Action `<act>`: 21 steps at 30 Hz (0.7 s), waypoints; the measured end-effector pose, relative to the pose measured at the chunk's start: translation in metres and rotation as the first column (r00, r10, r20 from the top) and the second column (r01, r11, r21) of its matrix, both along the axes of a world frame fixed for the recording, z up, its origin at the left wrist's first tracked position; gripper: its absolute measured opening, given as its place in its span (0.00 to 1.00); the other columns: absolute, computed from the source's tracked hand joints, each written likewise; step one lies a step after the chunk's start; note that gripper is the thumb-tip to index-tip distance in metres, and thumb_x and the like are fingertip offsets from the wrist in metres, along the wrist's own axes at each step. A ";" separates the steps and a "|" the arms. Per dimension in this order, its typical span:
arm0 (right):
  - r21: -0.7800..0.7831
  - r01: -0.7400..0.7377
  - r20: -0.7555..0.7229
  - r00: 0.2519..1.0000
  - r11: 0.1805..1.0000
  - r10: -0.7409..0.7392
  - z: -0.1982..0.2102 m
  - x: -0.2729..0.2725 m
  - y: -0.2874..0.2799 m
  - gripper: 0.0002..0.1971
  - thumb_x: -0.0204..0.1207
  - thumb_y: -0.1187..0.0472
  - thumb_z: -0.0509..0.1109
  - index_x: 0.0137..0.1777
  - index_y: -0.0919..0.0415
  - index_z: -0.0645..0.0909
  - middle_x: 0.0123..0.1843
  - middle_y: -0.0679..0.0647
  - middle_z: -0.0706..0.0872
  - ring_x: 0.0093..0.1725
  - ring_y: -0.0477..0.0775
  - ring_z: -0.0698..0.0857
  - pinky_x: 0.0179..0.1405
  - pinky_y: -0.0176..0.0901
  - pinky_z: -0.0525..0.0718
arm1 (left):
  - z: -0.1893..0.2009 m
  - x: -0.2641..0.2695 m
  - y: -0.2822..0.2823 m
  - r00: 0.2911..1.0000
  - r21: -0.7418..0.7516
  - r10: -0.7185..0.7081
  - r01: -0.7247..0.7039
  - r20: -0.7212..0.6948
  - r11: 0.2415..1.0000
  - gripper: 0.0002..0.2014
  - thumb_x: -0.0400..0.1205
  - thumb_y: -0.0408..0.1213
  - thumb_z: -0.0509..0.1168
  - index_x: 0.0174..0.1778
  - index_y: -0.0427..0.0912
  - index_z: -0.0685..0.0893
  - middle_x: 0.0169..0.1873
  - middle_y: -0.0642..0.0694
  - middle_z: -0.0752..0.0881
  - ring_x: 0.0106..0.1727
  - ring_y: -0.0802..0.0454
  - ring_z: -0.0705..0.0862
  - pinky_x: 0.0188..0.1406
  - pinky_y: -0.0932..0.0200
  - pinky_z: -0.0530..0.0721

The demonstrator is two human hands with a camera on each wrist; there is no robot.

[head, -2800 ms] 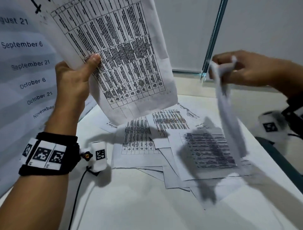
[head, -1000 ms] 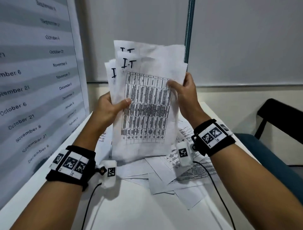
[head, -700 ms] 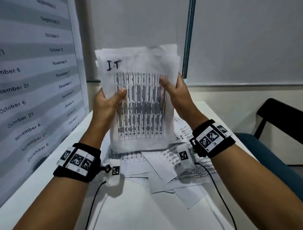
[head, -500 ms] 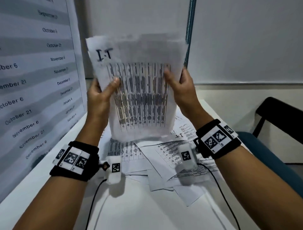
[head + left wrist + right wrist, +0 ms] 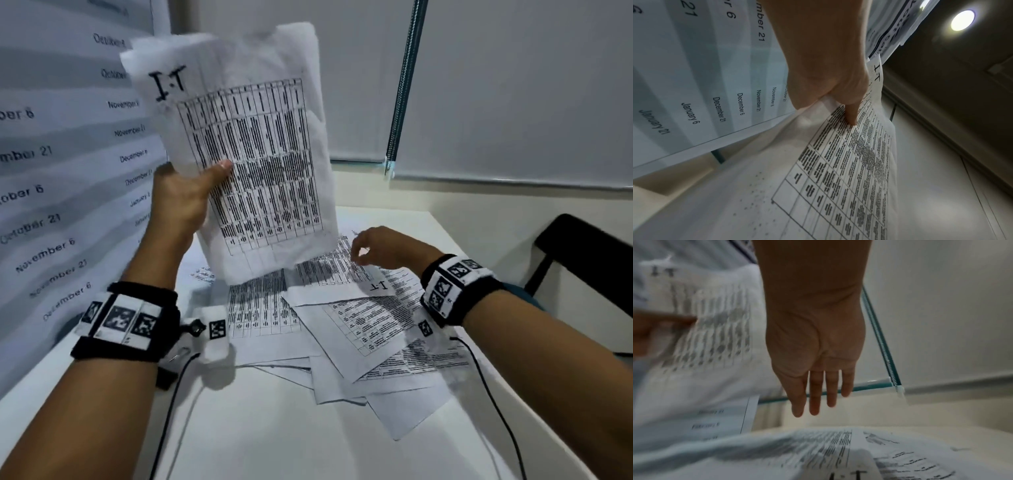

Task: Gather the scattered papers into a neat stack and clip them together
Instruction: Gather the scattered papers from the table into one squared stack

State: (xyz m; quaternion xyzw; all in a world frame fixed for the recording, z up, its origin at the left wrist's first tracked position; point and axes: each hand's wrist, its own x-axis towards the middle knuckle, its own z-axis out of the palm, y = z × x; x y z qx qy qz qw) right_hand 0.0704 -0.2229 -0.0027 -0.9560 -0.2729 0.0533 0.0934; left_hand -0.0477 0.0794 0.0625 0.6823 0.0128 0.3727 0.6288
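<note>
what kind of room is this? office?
Probably an office or meeting room: a white table strewn with printed table sheets, a large wall schedule of dates on the left, pull-down blinds behind, and a dark chair at right.

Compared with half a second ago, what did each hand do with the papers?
The right hand let go of the held stack and dropped toward the loose sheets on the table, fingers relaxed above them. The left hand now grips the stack alone, tilted left. The scattered sheets lie as before; no clip is visible.
</note>
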 end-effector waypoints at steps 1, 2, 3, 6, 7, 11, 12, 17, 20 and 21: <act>-0.065 -0.040 0.006 0.999 0.997 0.040 -0.003 -0.002 0.006 0.13 0.80 0.60 0.75 0.63 0.54 0.86 0.67 0.55 0.86 0.65 0.58 0.84 0.60 0.43 0.77 | 0.001 0.002 0.002 1.000 -0.006 0.005 -0.004 0.010 1.000 0.07 0.77 0.41 0.79 0.41 0.54 0.87 0.38 0.65 0.91 0.42 0.73 0.89 0.47 0.75 0.84; -0.123 -0.068 -0.020 0.998 0.990 0.066 -0.006 -0.006 0.011 0.18 0.80 0.60 0.74 0.69 0.52 0.82 0.72 0.54 0.83 0.68 0.58 0.82 0.65 0.45 0.78 | 0.002 0.003 0.004 1.000 -0.014 0.009 -0.009 0.017 1.000 0.06 0.77 0.42 0.79 0.39 0.54 0.88 0.36 0.66 0.92 0.43 0.72 0.90 0.51 0.72 0.86; -0.190 -0.089 -0.075 0.994 0.978 0.076 -0.008 -0.009 0.017 0.24 0.81 0.60 0.73 0.76 0.50 0.76 0.76 0.54 0.80 0.69 0.59 0.82 0.68 0.49 0.78 | 0.002 0.004 0.006 1.000 -0.028 0.006 -0.006 0.025 1.000 0.06 0.77 0.42 0.79 0.36 0.54 0.90 0.35 0.67 0.92 0.44 0.70 0.90 0.54 0.68 0.87; -0.371 -0.146 -0.255 0.966 0.917 0.051 -0.018 -0.021 0.030 0.31 0.80 0.56 0.74 0.80 0.46 0.68 0.74 0.56 0.81 0.61 0.59 0.86 0.55 0.51 0.86 | 0.002 0.007 0.009 0.998 -0.037 -0.027 0.029 0.057 0.999 0.11 0.77 0.41 0.79 0.33 0.64 0.93 0.36 0.65 0.93 0.48 0.63 0.92 0.61 0.59 0.88; -0.400 -0.153 -0.267 0.963 0.904 0.045 -0.021 -0.023 0.033 0.28 0.80 0.54 0.74 0.78 0.45 0.71 0.72 0.56 0.83 0.58 0.58 0.87 0.52 0.50 0.87 | 0.001 0.009 0.012 0.997 -0.039 -0.030 0.032 0.065 0.999 0.11 0.77 0.41 0.80 0.33 0.64 0.93 0.37 0.63 0.93 0.49 0.61 0.93 0.63 0.56 0.88; -0.454 -0.155 0.014 0.983 0.877 0.181 -0.019 -0.026 0.048 0.28 0.80 0.53 0.73 0.79 0.44 0.71 0.72 0.51 0.84 0.64 0.58 0.87 0.63 0.51 0.85 | 0.002 0.014 0.015 0.997 -0.059 -0.052 0.055 0.050 0.997 0.09 0.77 0.42 0.79 0.33 0.63 0.94 0.39 0.62 0.94 0.52 0.59 0.93 0.64 0.56 0.87; -0.438 -0.193 0.077 0.965 0.878 0.251 -0.020 -0.023 0.052 0.32 0.79 0.54 0.74 0.82 0.43 0.68 0.76 0.50 0.81 0.69 0.58 0.84 0.66 0.53 0.83 | 0.002 0.015 0.013 0.997 -0.053 -0.059 0.061 0.043 0.997 0.08 0.77 0.41 0.79 0.34 0.61 0.94 0.39 0.62 0.94 0.52 0.60 0.92 0.63 0.58 0.87; -0.442 -0.462 -0.081 0.874 0.769 0.478 -0.034 -0.009 0.079 0.51 0.73 0.58 0.80 0.86 0.36 0.49 0.86 0.52 0.67 0.80 0.59 0.73 0.83 0.67 0.65 | 0.001 0.019 0.007 0.995 -0.045 -0.101 0.102 0.021 0.994 0.05 0.78 0.39 0.78 0.45 0.50 0.89 0.45 0.55 0.92 0.50 0.60 0.92 0.57 0.65 0.88; -0.491 -0.466 -0.043 0.857 0.737 0.513 -0.038 -0.011 0.090 0.47 0.73 0.57 0.79 0.86 0.39 0.55 0.77 0.56 0.80 0.71 0.59 0.81 0.75 0.59 0.74 | 0.001 0.018 0.014 0.994 -0.025 -0.110 0.110 0.009 0.994 0.06 0.78 0.40 0.78 0.48 0.49 0.89 0.50 0.52 0.93 0.53 0.57 0.92 0.59 0.61 0.88; -0.511 -0.465 -0.008 0.844 0.723 0.537 -0.037 -0.011 0.090 0.45 0.73 0.55 0.79 0.85 0.41 0.58 0.72 0.55 0.84 0.68 0.59 0.82 0.72 0.56 0.77 | 0.001 0.018 0.016 0.994 -0.026 -0.110 0.110 0.011 0.994 0.08 0.78 0.41 0.78 0.50 0.48 0.89 0.51 0.51 0.93 0.54 0.56 0.92 0.61 0.61 0.87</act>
